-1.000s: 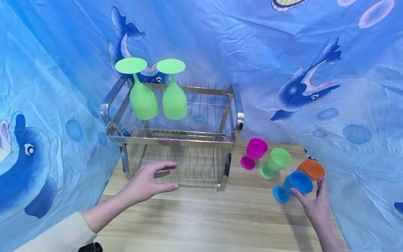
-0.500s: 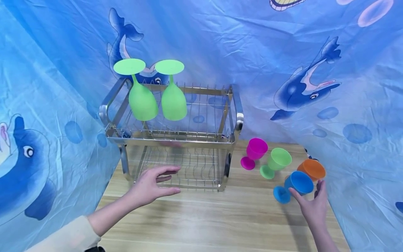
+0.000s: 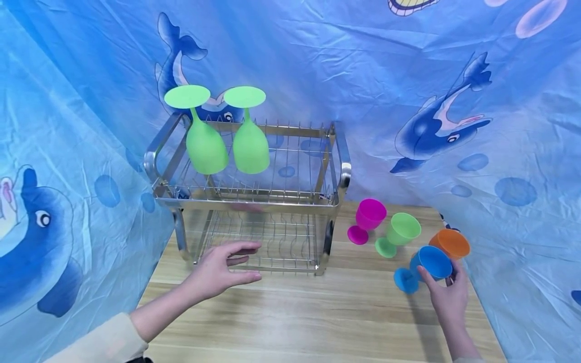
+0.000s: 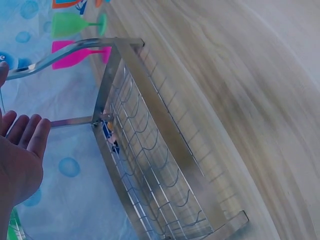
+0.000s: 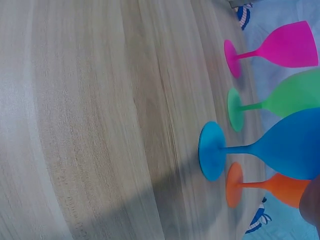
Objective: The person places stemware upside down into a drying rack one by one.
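My right hand (image 3: 449, 295) grips the bowl of a blue wine glass (image 3: 433, 261), thumb on its near left side and fingers round its right. In the right wrist view the blue glass's round foot (image 5: 212, 151) is close to the wooden table, and only a fingertip shows at the edge. Right behind it stands an orange wine glass (image 3: 453, 244). My left hand (image 3: 218, 272) hovers in front of the metal dish rack (image 3: 254, 205), fingers and thumb apart, holding nothing. Two light-green wine glasses, one at the left (image 3: 206, 147) and one beside it (image 3: 251, 147), rest upside down on the upper tier.
A magenta wine glass (image 3: 370, 215) and a green one (image 3: 403, 229) stand upright on the table (image 3: 317, 312) between the rack and the blue glass. Wire rows line the rack's lower tier (image 4: 150, 145). A blue dolphin-printed sheet (image 3: 363, 75) encloses the back and sides.
My right hand has closed in on the blue glass, its fingers coming from beside the bowl to around it. The left hand has shifted slightly right, still in front of the rack.
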The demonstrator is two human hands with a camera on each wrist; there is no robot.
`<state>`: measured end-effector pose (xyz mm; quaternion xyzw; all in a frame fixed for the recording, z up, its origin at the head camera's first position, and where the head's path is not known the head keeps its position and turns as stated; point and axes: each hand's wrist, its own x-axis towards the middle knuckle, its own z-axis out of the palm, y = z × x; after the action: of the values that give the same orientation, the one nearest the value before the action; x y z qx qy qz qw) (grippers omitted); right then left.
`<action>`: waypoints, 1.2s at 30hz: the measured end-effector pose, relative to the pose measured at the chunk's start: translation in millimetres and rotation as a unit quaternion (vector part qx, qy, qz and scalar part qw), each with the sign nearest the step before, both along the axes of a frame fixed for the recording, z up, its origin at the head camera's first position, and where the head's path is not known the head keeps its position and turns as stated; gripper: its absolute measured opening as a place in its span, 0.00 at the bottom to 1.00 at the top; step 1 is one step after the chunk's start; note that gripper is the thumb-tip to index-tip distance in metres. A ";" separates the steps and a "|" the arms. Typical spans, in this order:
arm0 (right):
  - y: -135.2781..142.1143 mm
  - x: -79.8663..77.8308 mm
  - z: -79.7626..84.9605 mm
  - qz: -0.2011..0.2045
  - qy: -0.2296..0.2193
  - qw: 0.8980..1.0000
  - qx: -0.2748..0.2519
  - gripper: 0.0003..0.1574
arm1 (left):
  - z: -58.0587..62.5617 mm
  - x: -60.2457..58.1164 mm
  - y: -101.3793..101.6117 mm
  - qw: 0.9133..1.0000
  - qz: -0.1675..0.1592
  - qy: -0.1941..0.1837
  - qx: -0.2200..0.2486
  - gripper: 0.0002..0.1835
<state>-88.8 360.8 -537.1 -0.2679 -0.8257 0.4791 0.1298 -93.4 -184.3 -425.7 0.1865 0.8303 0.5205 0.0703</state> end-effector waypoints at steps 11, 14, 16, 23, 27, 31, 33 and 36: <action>-14.3 4.6 14.3 0.018 0.003 1.000 -0.013 0.63 | -7.1 3.1 0.8 1.000 -0.007 -0.014 0.013 0.33; -23.6 6.0 26.4 0.036 -0.001 0.999 -0.024 0.64 | -11.1 3.5 1.7 1.000 -0.011 -0.015 0.020 0.33; -30.3 6.8 34.8 0.050 -0.001 0.998 -0.029 0.63 | -13.6 3.7 2.9 1.000 -0.014 -0.015 0.024 0.33; -54.8 10.8 63.9 0.137 0.030 0.990 -0.030 0.59 | -21.0 4.8 9.7 0.999 -0.028 -0.024 0.024 0.34; -71.0 14.2 78.5 0.187 0.058 0.980 -0.020 0.56 | -22.8 5.4 15.6 0.999 -0.035 -0.022 0.027 0.34; -87.8 17.5 90.2 0.222 0.099 0.970 -0.029 0.53 | -25.5 5.5 22.1 0.999 -0.037 -0.013 0.026 0.33; -96.3 18.6 94.6 0.237 0.124 0.962 -0.051 0.51 | -27.6 5.1 26.1 0.999 -0.036 -0.005 0.024 0.32; -109.4 20.1 100.2 0.257 0.151 0.950 -0.096 0.50 | -30.2 3.7 33.8 0.999 -0.034 0.007 0.016 0.32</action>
<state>-68.6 251.4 -436.8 0.0177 -0.7878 0.6077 0.0988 -89.8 -150.5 -455.9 0.2192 0.8156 0.5296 0.0789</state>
